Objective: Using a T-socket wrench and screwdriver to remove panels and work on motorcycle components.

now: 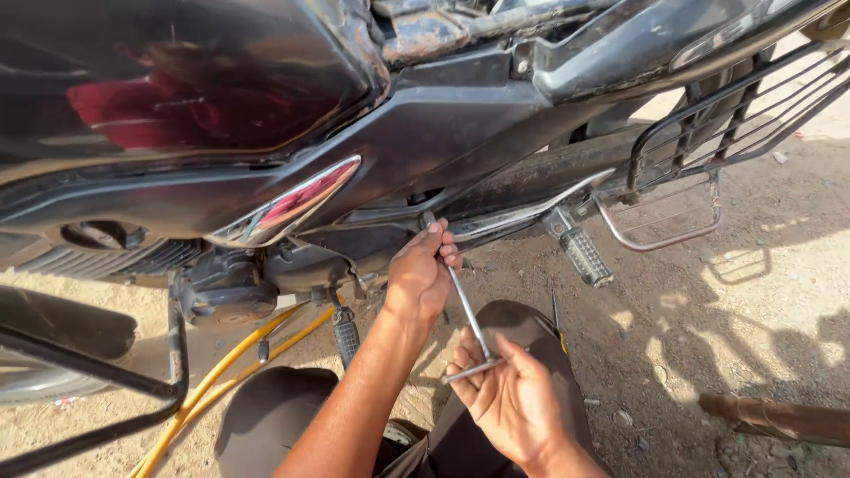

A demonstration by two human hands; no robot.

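A black motorcycle fills the upper part of the head view, seen from its side. A steel T-handle wrench runs from under the bike's side panel down toward me. My left hand is closed around the upper part of its shaft, close to the frame. My right hand grips the crossbar at the lower end, palm up. My knees in brown trousers sit just below both hands.
A ribbed footpeg and a black wire saree guard stick out to the right. Yellow hoses curve over the sandy ground at the left, beside a black crash bar. A screwdriver lies by my knee.
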